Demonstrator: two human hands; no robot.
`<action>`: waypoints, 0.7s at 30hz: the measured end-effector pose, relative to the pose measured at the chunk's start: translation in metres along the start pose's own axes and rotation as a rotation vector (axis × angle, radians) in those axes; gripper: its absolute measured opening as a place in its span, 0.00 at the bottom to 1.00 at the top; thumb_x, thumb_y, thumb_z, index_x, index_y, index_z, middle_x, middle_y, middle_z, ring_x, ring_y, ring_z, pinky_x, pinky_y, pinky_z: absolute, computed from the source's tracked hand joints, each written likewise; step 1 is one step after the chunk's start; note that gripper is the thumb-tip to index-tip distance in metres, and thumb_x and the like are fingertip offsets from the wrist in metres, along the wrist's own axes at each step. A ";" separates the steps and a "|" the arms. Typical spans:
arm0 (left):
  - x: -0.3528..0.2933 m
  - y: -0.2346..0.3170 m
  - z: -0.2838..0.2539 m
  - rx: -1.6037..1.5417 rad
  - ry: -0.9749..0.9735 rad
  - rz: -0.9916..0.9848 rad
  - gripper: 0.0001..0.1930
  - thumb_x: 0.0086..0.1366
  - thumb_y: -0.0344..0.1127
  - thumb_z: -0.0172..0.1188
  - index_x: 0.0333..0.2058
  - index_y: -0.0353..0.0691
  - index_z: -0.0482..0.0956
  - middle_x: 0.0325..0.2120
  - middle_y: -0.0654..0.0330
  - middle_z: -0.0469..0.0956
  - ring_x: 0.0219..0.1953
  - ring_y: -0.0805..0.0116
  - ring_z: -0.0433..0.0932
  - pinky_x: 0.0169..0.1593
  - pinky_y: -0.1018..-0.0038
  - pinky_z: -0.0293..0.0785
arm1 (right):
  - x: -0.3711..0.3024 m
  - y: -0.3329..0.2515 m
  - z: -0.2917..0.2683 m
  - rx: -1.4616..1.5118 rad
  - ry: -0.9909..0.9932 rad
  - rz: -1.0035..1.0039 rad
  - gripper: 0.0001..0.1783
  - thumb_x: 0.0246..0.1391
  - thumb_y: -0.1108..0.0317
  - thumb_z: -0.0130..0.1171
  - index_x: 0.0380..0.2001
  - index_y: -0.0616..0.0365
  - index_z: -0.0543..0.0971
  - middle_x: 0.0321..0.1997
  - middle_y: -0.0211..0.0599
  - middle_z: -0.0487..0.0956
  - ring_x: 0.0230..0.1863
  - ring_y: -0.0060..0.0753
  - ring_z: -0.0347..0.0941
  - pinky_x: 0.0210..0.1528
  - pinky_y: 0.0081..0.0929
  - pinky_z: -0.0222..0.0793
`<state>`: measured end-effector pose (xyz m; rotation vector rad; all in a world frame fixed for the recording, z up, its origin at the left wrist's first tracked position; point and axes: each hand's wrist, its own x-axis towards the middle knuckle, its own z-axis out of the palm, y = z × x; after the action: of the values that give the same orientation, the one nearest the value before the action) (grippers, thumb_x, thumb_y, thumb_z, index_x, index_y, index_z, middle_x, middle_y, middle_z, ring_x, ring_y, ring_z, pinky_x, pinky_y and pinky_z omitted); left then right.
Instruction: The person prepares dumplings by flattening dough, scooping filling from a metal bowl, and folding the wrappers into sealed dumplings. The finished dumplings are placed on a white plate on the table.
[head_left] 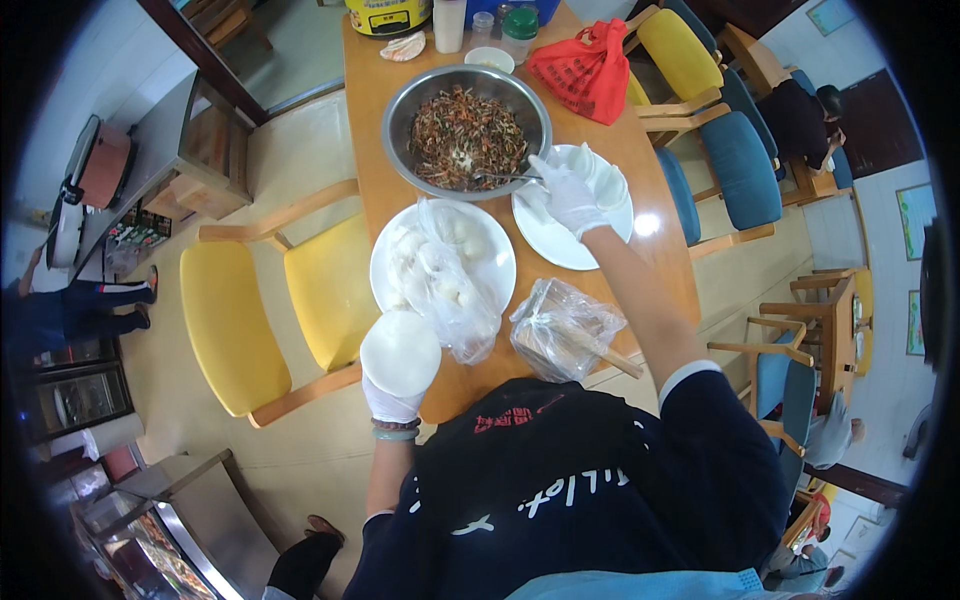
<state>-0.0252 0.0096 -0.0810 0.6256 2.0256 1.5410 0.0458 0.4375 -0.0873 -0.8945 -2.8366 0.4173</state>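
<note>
My left hand (388, 402), in a thin white glove, holds a round white dough wrapper (401, 352) that covers most of its palm and fingers. My gloved right hand (572, 202) grips a metal spoon (508, 178), whose end reaches into the chopped filling (468, 132). That filling, brown, orange and green, half fills a large steel bowl (397, 160). Below the bowl stands a white plate (503, 290) with several dough balls (463, 238) under a clear plastic bag (436, 262). Beneath my right hand, another white plate (565, 257) carries pale folded pieces (607, 185).
A clear bag (556, 318) with a wooden rolling pin (612, 358) lies near me on the wooden table (655, 262). A red bag (585, 72), a green-lidded jar (518, 35) and a small dish (489, 58) stand at the far end. Yellow chairs (232, 325) flank the left side.
</note>
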 end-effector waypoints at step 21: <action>0.161 0.003 0.072 -1.334 -0.118 -0.249 0.32 0.64 0.31 0.65 0.64 0.38 0.63 0.58 0.52 0.74 0.59 0.61 0.75 0.60 0.63 0.76 | 0.110 -0.039 0.014 -0.308 0.008 -0.651 0.11 0.51 0.70 0.56 0.39 0.47 0.80 0.35 0.34 0.78 0.39 0.40 0.80 0.32 0.39 0.78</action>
<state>-0.1011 0.1660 -0.1143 -0.0846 0.6000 2.1270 -0.0683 0.4676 -0.0838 0.0331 -3.0046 -0.1071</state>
